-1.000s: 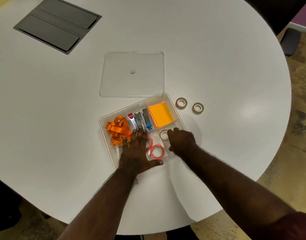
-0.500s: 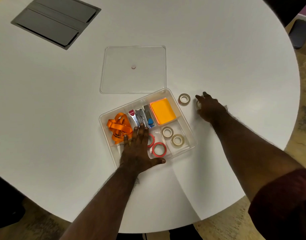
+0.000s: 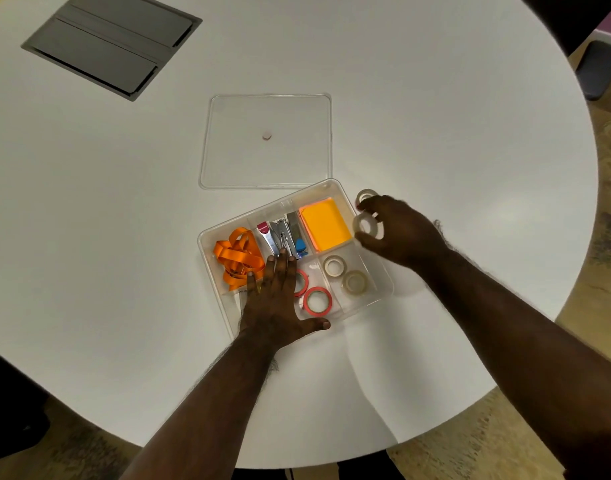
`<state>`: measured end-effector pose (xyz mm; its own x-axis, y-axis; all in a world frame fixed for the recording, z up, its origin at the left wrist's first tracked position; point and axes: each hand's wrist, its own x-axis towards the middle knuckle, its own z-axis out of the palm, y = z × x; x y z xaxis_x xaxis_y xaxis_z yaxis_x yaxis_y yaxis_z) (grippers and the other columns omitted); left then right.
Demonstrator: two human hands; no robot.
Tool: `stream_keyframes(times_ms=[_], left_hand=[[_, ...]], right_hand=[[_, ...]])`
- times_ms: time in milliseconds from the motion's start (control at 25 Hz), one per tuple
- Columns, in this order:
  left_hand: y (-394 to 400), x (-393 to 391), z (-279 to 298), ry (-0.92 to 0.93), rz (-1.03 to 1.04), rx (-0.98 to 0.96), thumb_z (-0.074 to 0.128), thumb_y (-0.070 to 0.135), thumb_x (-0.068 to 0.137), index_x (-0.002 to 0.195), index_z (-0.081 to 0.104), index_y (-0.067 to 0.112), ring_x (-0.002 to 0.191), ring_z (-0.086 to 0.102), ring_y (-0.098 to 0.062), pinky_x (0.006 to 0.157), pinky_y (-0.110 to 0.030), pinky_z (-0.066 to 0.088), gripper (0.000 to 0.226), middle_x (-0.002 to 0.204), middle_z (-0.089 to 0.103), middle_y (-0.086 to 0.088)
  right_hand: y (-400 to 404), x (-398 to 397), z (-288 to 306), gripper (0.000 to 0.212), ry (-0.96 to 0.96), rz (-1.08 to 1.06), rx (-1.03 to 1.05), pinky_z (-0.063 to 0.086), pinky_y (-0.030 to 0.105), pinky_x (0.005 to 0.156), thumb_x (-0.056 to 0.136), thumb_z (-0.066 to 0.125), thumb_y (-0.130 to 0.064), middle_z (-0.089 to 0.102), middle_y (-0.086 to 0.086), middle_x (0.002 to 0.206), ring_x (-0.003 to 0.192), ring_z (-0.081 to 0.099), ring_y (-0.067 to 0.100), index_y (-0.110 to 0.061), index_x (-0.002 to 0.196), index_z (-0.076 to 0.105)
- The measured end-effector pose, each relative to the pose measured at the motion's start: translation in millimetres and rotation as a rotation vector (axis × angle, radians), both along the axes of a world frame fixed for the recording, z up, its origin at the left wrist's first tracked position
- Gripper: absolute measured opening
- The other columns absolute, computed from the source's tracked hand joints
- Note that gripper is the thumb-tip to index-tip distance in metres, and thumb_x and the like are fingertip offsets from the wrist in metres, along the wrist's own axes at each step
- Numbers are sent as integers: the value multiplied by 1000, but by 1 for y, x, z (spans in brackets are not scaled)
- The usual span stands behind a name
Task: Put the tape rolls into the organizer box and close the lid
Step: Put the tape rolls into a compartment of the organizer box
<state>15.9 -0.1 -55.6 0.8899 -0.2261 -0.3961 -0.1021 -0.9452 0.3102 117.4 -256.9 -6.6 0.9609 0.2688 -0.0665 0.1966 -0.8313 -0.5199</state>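
Right hand (image 3: 399, 233) pinches a clear tape roll (image 3: 366, 226) just off the box (image 3: 383, 271) far-right rim; the beige-roll compartment lies toward the wearer and slightly left of that grip. A second roll (image 3: 365, 195) sits on the desk (image 3: 124, 237) touching the fingertips. Left hand (image 3: 278, 306) lies flat, fingers spread, on the box; the clear flat lid (image 3: 266, 140) rests beyond.

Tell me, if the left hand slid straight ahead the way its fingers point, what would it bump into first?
Probably the metal staplers: the left hand lies flat on the organizer box, fingertips nearly touching them. How high the hand sits above them is unclear.
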Motion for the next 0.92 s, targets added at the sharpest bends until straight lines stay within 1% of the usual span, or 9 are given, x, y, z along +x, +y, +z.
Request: stream_keyframes(times_ms=[120, 240, 400, 520, 600, 680, 760, 840, 920], left_hand=[[0, 0, 1, -3, -3, 2, 30, 98, 54, 153, -10, 24, 145, -23, -19, 119, -55, -5, 130, 158, -21, 6], [-2, 1, 3, 7, -8, 19, 29, 98, 54, 152, -10, 24, 145, -22, -20, 119, -54, -7, 129, 156, -23, 7], [-2, 0, 5, -8, -8, 2, 40, 92, 60, 153, -7, 25, 145, -20, -21, 115, -50, -11, 125, 153, -24, 8], [-2, 0, 4, -12, -8, 11, 40, 93, 59, 153, -8, 25, 147, -18, -21, 114, -48, -13, 124, 153, -25, 9], [-2, 0, 3, -12, -4, 4, 34, 96, 56, 153, -8, 25, 146, -20, -21, 115, -50, -11, 127, 156, -23, 7], [-2, 0, 3, -10, -3, 3, 30, 98, 54, 153, -9, 24, 146, -22, -21, 116, -51, -10, 130, 158, -22, 5], [-1, 0, 2, 0, -4, 11, 27, 100, 52, 152, -13, 26, 145, -25, -20, 116, -51, -11, 130, 156, -26, 6], [-1, 0, 2, 2, -2, 13, 27, 100, 53, 151, -15, 27, 144, -26, -20, 115, -50, -13, 130, 155, -28, 7], [0, 0, 2, -1, -8, 10, 31, 99, 54, 151, -15, 28, 142, -29, -18, 114, -49, -13, 128, 153, -30, 9]], right_hand=[[19, -28, 8, 49, -32, 178, -118, 43, 24, 68, 72, 69, -54, 67, -10, 109, 92, 63, 14, -35, 114, 53], [35, -46, -2, 40, -16, 208, -345, 50, 28, 66, 82, 68, -39, 68, -1, 109, 83, 68, 22, -24, 116, 54], [51, -49, -12, 34, 37, 188, -566, 52, 31, 68, 89, 60, -18, 66, 6, 109, 82, 69, 29, -12, 121, 50], [53, -50, -13, 33, 45, 180, -528, 53, 31, 65, 85, 68, -16, 67, 9, 105, 76, 70, 29, -10, 115, 55], [49, -48, -7, 23, -116, 139, -450, 51, 27, 55, 80, 73, -15, 70, 6, 92, 60, 68, 26, -14, 102, 65], [38, -32, -2, 18, -305, -3, -356, 47, 24, 48, 77, 73, -15, 71, 2, 84, 52, 65, 26, -21, 94, 70], [20, -3, 1, 21, -299, -147, -313, 49, 28, 53, 82, 65, -14, 69, 2, 94, 63, 67, 28, -24, 100, 68], [6, 24, -4, 26, -138, -216, -354, 52, 36, 65, 87, 56, -15, 63, 7, 107, 82, 65, 32, -21, 112, 62], [-1, 42, -15, 36, 15, -201, -405, 54, 42, 77, 90, 53, -16, 57, 11, 121, 99, 60, 35, -19, 126, 54]])
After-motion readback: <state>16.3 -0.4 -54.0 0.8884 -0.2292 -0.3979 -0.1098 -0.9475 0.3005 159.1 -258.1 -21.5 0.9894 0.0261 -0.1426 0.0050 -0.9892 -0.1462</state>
